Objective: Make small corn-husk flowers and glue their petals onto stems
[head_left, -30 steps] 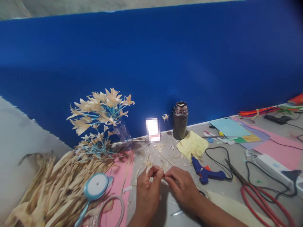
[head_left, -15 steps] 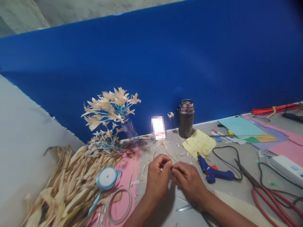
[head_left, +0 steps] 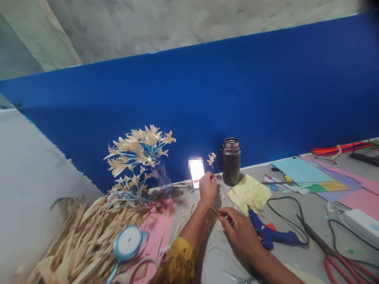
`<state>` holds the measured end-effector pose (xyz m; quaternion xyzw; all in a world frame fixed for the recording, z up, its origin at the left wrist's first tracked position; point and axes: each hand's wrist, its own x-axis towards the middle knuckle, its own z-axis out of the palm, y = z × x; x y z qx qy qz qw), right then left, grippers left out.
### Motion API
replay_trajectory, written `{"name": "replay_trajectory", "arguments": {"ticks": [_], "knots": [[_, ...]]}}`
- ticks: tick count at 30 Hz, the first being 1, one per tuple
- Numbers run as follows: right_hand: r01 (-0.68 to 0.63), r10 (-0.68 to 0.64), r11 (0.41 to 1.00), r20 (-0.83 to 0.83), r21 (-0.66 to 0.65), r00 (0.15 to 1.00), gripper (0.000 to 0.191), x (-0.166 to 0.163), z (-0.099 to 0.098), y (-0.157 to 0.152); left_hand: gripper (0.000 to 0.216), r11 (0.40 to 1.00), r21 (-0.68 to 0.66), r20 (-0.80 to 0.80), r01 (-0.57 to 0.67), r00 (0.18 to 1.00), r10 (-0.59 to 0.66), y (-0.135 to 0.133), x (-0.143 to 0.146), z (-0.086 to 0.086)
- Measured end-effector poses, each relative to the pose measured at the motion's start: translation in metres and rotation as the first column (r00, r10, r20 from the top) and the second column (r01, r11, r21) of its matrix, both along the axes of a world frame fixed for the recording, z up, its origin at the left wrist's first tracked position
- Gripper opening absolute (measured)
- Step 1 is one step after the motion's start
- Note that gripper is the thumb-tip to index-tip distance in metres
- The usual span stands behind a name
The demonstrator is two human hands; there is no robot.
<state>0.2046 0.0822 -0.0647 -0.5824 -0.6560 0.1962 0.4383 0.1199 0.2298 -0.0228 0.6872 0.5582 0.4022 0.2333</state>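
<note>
My left hand (head_left: 208,188) is stretched forward between the lit phone (head_left: 197,173) and the dark flask. Its fingers are closed at the stem of a small husk flower (head_left: 211,159), whose pale petals show just above them. Nearer to me, my right hand (head_left: 239,228) pinches a thin brown stick (head_left: 215,212) between thumb and forefinger. The stick's far end passes behind my left wrist. A bunch of cream husk flowers (head_left: 139,148) on blue stems stands in a clear vase (head_left: 162,179) to the left.
Dried husks (head_left: 79,236) and a blue-and-white ribbon spool (head_left: 129,241) lie at left. The open flask (head_left: 231,163) stands behind yellow paper (head_left: 251,193). A blue glue gun (head_left: 272,232), its black cord, red-handled scissors (head_left: 334,252) and coloured paper (head_left: 302,170) are at right.
My hands have parted. The left has moved forward to the small flower, while the right stays near its place with the stick now visible. The whole view has tipped up slightly.
</note>
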Motion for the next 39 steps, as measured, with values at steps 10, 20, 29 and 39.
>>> {"name": "replay_trajectory", "arguments": {"ticks": [10, 20, 29, 39], "knots": [[-0.051, 0.059, 0.996, 0.134, -0.067, 0.989, 0.026, 0.001, 0.0, 0.001, 0.017, 0.998, -0.05, -0.054, 0.03, 0.998, -0.033, 0.017, 0.004, -0.016], [-0.073, 0.093, 0.991, 0.182, -0.113, 0.979, 0.022, 0.003, -0.002, 0.002, 0.03, 0.997, -0.077, -0.057, 0.024, 0.998, -0.028, 0.014, -0.006, -0.017], [-0.1, 0.138, 0.98, 0.23, -0.172, 0.963, 0.019, 0.003, 0.004, 0.0, 0.028, 0.986, -0.113, 0.1, -0.12, 0.986, 0.132, 0.011, -0.012, 0.0], [-0.119, 0.165, 0.975, 0.245, -0.19, 0.955, 0.02, 0.0, 0.009, -0.005, 0.021, 0.989, -0.137, 0.418, -0.06, 0.902, 0.113, -0.009, -0.062, 0.025]]}}
